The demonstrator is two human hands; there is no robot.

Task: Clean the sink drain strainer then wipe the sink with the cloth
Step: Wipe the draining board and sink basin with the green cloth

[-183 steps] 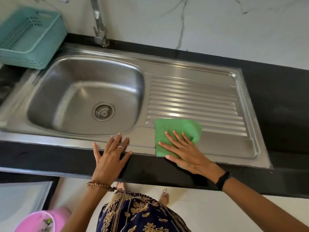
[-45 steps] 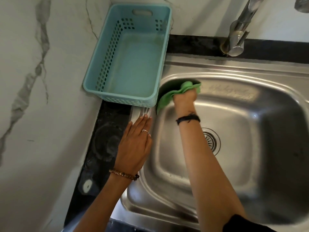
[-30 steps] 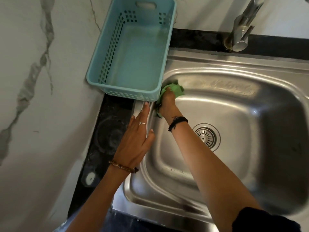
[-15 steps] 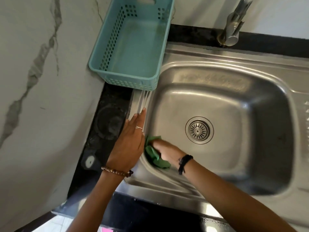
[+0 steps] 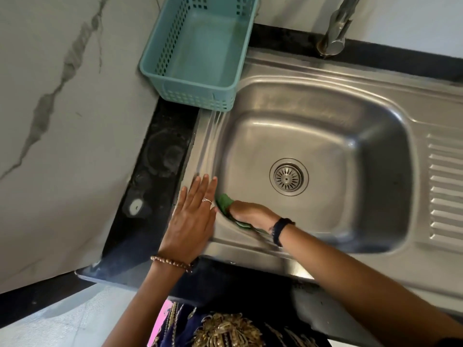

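Steel sink [image 5: 375, 116], my wiping underway at the basin's lower left wall.
My left hand [image 5: 191, 221] lies flat, fingers straight, on the rim; my right hand [image 5: 246, 212] grips the bunched green cloth [image 5: 223, 201], no clear long axis. Wet steel could slide my bracing palm; strainer [image 5: 288, 177] sits mid-frame.

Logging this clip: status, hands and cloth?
Left hand flat on sink rim. Right hand grips green cloth, near-left basin wall. Nothing blocking.

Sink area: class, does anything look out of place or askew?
Yes. The teal basket sits askew, its near corner overhanging the sink rim. The black counter beside it shows dull ring marks.
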